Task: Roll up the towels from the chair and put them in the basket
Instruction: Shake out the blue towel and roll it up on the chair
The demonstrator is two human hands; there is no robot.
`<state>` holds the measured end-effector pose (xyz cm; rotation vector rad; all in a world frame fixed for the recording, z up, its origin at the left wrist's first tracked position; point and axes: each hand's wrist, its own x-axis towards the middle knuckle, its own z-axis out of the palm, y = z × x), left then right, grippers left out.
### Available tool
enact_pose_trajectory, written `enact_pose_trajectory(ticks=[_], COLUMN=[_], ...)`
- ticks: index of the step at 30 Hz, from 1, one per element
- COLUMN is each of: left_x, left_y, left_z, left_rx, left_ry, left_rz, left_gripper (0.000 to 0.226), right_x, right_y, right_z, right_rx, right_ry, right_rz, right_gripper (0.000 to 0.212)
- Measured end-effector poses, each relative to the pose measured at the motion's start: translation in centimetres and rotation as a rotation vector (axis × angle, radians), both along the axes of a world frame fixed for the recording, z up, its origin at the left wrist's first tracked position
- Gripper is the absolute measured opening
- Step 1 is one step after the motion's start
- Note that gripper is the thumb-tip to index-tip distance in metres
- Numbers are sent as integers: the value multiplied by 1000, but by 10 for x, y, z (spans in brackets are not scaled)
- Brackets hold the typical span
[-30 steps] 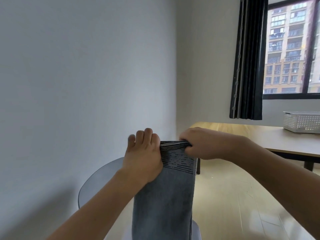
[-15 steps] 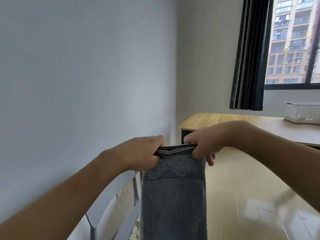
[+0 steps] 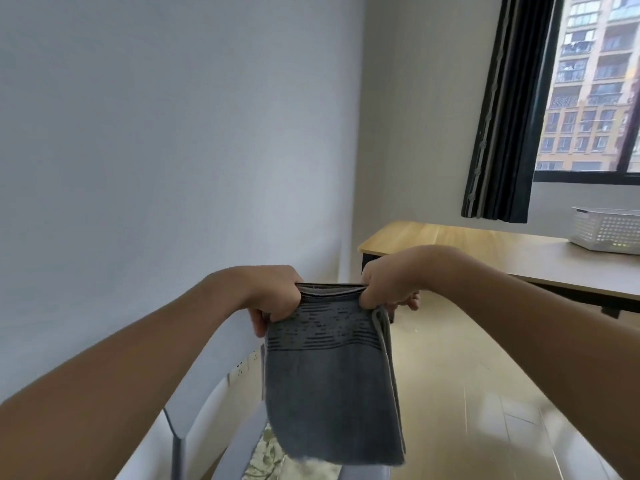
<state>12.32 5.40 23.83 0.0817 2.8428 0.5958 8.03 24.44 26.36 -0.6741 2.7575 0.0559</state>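
A folded grey towel [image 3: 332, 393] with a band of dark stripes hangs in the air in front of me. My left hand [image 3: 277, 299] grips its top left corner and my right hand [image 3: 388, 289] grips its top right corner. Its lower edge hangs free above the grey chair [image 3: 204, 410], whose backrest shows at the lower left. A patterned cloth [image 3: 266, 455] lies on the chair seat, mostly hidden by the towel. The white perforated basket [image 3: 609, 230] stands on the wooden table at the far right.
The wooden table [image 3: 485, 247] with dark legs runs along the right under a window with a dark curtain [image 3: 502, 133]. A plain wall is close on the left. Glossy floor [image 3: 467, 393] lies between the chair and the table.
Both hands have lifted the towel higher, so its lower edge now shows above the chair. The view has tilted, bringing the chair backrest into sight.
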Motion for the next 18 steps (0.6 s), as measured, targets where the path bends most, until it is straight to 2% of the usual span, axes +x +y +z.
enact_pose_trajectory(ticks=[4,6,11,13,14,18], left_x=[-14,-21,-23,-22,-21,-11], left_y=[-7,-14,-21,-23,-24,-18], left_z=[-16,-26,-50,-69,-82,-156], left_rx=[-47,-168,-393,-433,-422,-261], left_ry=[214,354,561,603,568,98], left_rz=[40,75,110,80,61,-43], left_gripper=[31,23,14,11,12,15], right_x=[-14,-18,-24,-22,-21,-9], right_y=[-4,-5,-9,-10,-11,-4], right_z=[-19,-31,-61,-77,-89,-150], right_rx=[73,102,91,96,105,125], right_ry=[430,605,840,832,785,386], right_rz=[132,169,184,183,184,214], right_gripper=[22,17,16,16,19,14])
